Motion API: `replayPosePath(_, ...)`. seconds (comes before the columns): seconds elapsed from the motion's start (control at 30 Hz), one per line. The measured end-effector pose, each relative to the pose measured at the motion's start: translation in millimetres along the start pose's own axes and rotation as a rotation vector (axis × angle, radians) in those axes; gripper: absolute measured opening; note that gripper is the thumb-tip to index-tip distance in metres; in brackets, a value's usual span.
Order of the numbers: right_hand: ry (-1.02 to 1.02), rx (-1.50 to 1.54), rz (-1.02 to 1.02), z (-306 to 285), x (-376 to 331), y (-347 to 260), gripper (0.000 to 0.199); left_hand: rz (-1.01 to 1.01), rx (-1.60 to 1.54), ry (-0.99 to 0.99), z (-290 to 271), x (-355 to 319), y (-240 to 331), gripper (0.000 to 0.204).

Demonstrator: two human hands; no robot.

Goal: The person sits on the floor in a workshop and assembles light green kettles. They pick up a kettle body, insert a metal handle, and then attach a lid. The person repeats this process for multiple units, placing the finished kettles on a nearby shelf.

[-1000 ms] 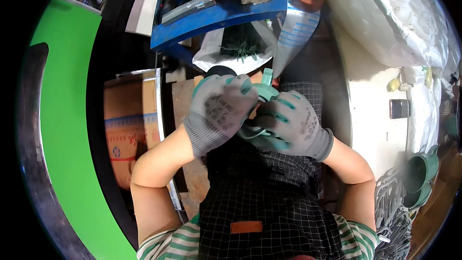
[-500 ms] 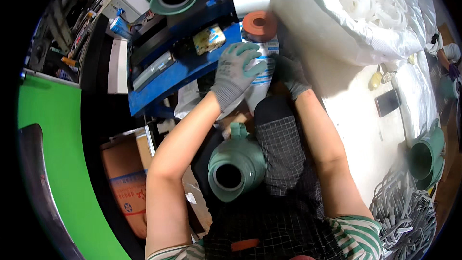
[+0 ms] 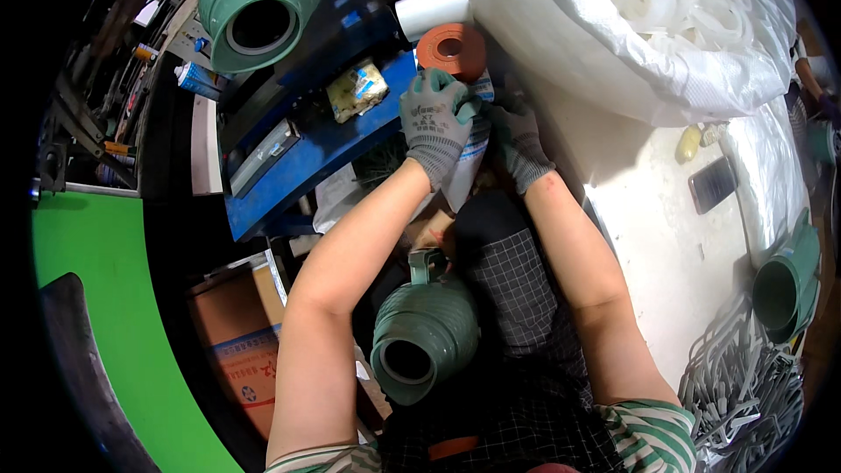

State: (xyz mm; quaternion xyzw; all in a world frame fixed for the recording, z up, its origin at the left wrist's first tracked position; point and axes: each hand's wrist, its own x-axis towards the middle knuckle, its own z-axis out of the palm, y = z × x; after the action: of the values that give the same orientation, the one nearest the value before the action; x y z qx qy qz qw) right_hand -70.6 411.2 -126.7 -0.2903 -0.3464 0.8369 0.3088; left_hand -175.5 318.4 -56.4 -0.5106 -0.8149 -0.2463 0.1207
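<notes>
My left hand (image 3: 435, 123), in a grey and green glove, rests over a white and blue printed plastic wrapper (image 3: 470, 153) with its fingers curled in. What the fingertips hold, if anything, is hidden. Across the wrapper, my right hand (image 3: 522, 138), gloved too, is closed with its fingers bent toward the left hand; shadow hides what is in them. Just beyond the left fingers lies a roll of orange tape (image 3: 451, 51). A green ribbed jug-shaped housing (image 3: 425, 324) with a handle sits in my lap, its dark round opening toward me.
A second green housing (image 3: 263, 4) stands on the blue bench (image 3: 307, 171) at far left, near a yellowish block (image 3: 357, 92) and a white roll (image 3: 434, 11). On the right are a white sack (image 3: 631, 79) of translucent rings, a phone (image 3: 713, 185) and grey handles (image 3: 745, 385).
My left hand's fingers have gone from spread to curled, and both hands have come closer together. The view has shifted, so the bench and housings appear lower and farther left.
</notes>
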Motion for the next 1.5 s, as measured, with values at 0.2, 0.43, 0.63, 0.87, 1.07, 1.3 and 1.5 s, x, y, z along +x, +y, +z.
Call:
replayPosePath(0.2,0.021,-0.285,-0.33,-11,-45,-7,0.034,0.118,-0.327,0.084,-25,-34,-13,0.028)
replayPosePath(0.43,-0.233,-0.226,0.215,-59,-247,-74,0.035,-0.792,-0.926,0.065,-138,-232,-35,0.011)
replayPosePath(0.63,-0.318,-0.017,0.802,-89,-360,-87,0.085,-0.703,-1.129,0.075,-156,-263,75,0.007)
replayPosePath(0.87,-0.271,-0.33,0.557,-74,-406,-78,0.129,-0.254,-1.053,-0.034,-205,-287,91,0.023)
replayPosePath(1.07,-0.408,-0.908,0.068,-64,-403,-63,0.15,-0.739,-1.275,0.144,-213,-282,-4,0.021)
replayPosePath(1.3,-0.409,-1.08,-0.054,-68,-412,-55,0.149,-0.845,-1.181,0.086,-221,-288,-6,0.015)
replayPosePath(1.5,-0.441,-1.206,-0.167,-77,-414,-52,0.143,-0.615,-0.295,-0.064,-210,-299,-18,0.028)
